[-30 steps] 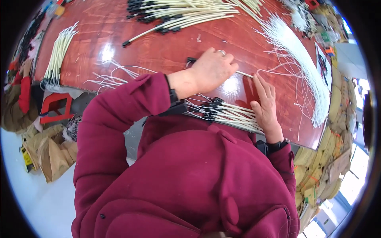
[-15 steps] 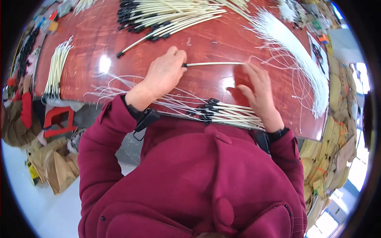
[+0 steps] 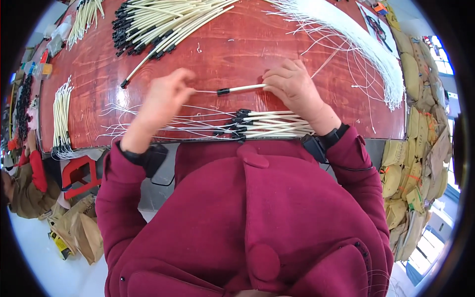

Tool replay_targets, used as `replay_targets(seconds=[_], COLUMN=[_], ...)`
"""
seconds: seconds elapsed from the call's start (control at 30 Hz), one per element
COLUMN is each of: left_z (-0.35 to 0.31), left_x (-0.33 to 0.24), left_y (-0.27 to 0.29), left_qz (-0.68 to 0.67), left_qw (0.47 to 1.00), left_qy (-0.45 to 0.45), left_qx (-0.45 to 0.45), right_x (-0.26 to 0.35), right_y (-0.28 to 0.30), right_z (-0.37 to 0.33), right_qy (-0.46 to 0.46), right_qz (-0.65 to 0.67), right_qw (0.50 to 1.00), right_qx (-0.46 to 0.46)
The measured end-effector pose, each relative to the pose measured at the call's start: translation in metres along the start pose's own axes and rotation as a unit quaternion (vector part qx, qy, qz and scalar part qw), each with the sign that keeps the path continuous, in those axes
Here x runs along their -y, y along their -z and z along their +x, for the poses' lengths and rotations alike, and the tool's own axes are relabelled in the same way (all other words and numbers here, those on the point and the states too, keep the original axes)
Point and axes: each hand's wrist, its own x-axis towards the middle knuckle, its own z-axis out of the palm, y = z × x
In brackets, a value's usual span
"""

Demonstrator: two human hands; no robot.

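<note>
A cream-coloured tube (image 3: 250, 87) with a black end fitting (image 3: 223, 92) is held level above the red table. My right hand (image 3: 297, 91) is closed on the tube's plain end. Out of the black fitting runs a thin white cord (image 3: 205, 91), pinched by my left hand (image 3: 161, 106), which is slightly blurred. Beyond my right hand another thin strand (image 3: 326, 62) slants up toward a long bundle of white cords (image 3: 376, 62). Below both hands, along the table's near edge, lies a row of corded tubes (image 3: 272, 123), their black ends and white cords toward the left.
A large pile of cream tubes with black ends (image 3: 163, 24) covers the table's (image 3: 213, 59) far side. One bundle (image 3: 62, 116) stands at the left edge. Scissors (image 3: 378, 29) lie far right. Beside the table are stacked sacks (image 3: 420, 138), a red stool (image 3: 79, 173) and another person's red sleeve (image 3: 37, 171).
My left hand has let go of the black fitting and moved left, drawing cord out of it. My right hand, open before, has closed on the tube. The view has shifted.
</note>
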Motion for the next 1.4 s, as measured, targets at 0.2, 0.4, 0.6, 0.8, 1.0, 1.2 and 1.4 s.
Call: replay_targets(seconds=[0.2, 0.4, 0.6, 0.8, 1.0, 1.2, 1.4], left_z=[-0.078, -0.079, 0.000, 0.054, 0.149, 0.167, 0.101], left_x=[0.115, 0.055, -0.041, -0.068, -0.114, -0.123, -0.060], left_y=[0.096, 0.074, -0.038, -0.066, -0.141, -0.161, -0.099], left_qz=[0.412, 0.403, 0.026, 0.150, 0.151, 0.209, 0.266], left_qw=[0.879, 0.895, 0.984, 0.939, 0.957, 0.944, 0.921], left_qy=[0.210, 0.100, -0.167, -0.207, -0.248, -0.251, -0.278], left_qx=[-0.114, -0.164, 0.047, 0.232, -0.010, 0.039, 0.059], right_x=[-0.014, -0.008, -0.004, -0.012, -0.018, -0.022, -0.028], right_y=[0.022, 0.020, 0.027, 0.040, 0.058, 0.060, 0.049], right_z=[-0.040, -0.055, -0.056, -0.078, -0.069, -0.073, -0.074], right_qy=[-0.045, -0.075, -0.064, -0.133, -0.184, -0.182, -0.178], right_qz=[0.018, 0.074, 0.061, 0.011, -0.033, -0.068, -0.076], right_qw=[0.999, 0.994, 0.995, 0.991, 0.977, 0.974, 0.975], right_qx=[0.013, 0.016, 0.036, 0.017, -0.099, -0.117, -0.107])
